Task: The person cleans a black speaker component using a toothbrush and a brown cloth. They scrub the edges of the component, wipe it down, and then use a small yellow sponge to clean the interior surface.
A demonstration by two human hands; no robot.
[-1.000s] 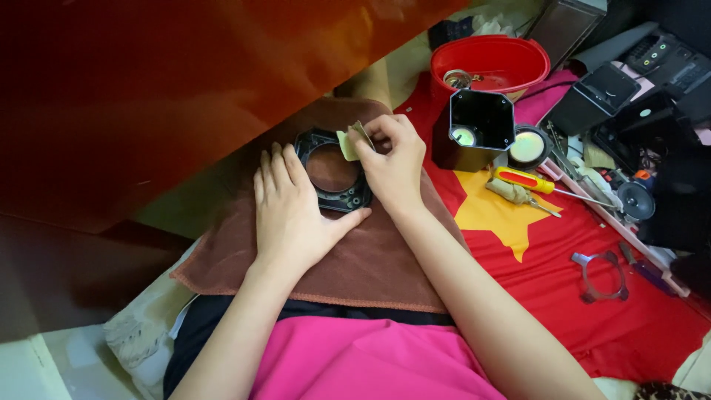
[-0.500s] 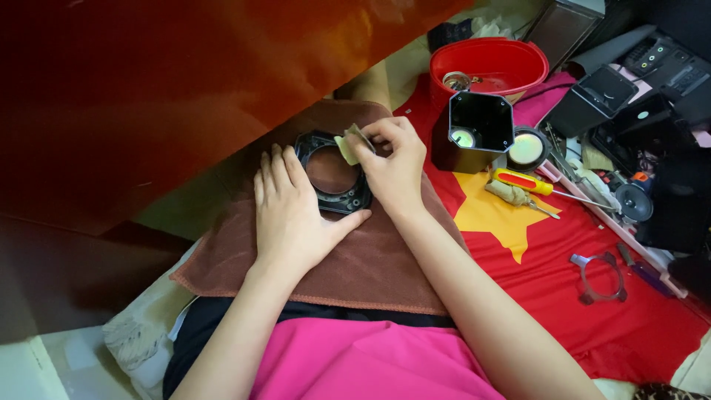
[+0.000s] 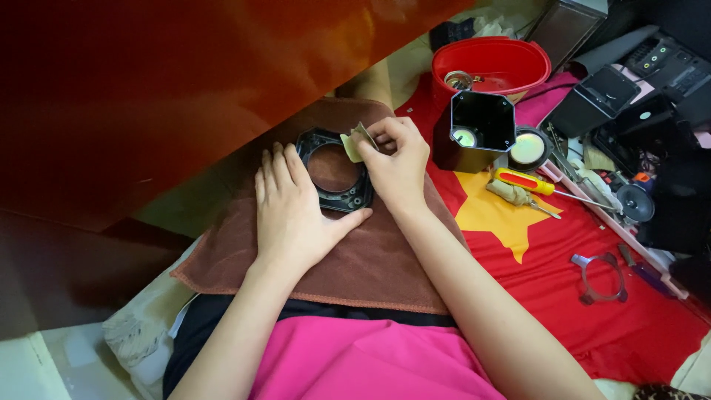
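A red cloth (image 3: 592,311) is spread at the right, with a brown towel (image 3: 370,267) laid beside it. On the towel a black ring (image 3: 335,172) is pinned flat by the left hand (image 3: 292,215), fingers spread wide. A small yellowish pad (image 3: 354,145), perhaps a folded wipe, is pinched in the grip of the right hand (image 3: 396,163) against the ring's rim.

Red cloth (image 3: 592,311) with a yellow star covers the work surface. A blurred dark orange-brown panel (image 3: 148,96) fills the upper left.
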